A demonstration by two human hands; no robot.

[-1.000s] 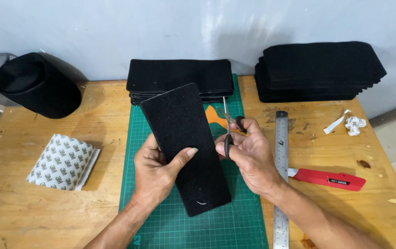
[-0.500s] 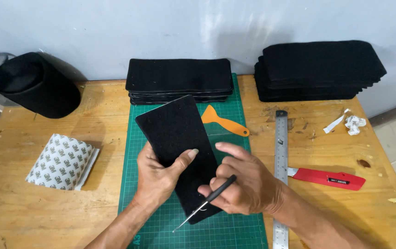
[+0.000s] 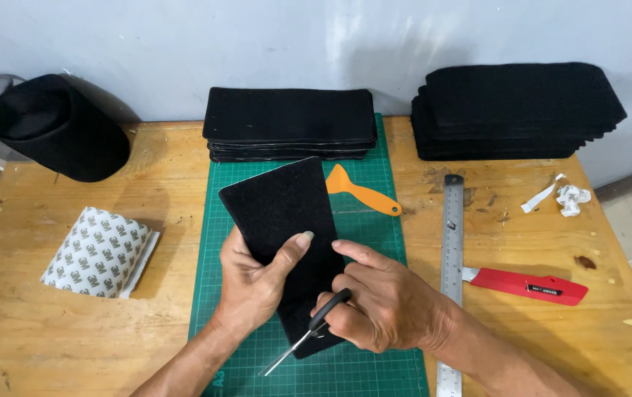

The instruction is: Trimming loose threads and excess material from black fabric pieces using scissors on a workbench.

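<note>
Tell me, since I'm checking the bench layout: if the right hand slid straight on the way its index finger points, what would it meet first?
The right hand, holding scissors, points its index finger up-left. It would first meet the left hand, at the thumb pressed on the black felt strip. Depth is unclear; it might pass over.

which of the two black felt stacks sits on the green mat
The flatter stack at the back centre, overlapping the green mat; the taller stack rests on bare wood at right.
</note>
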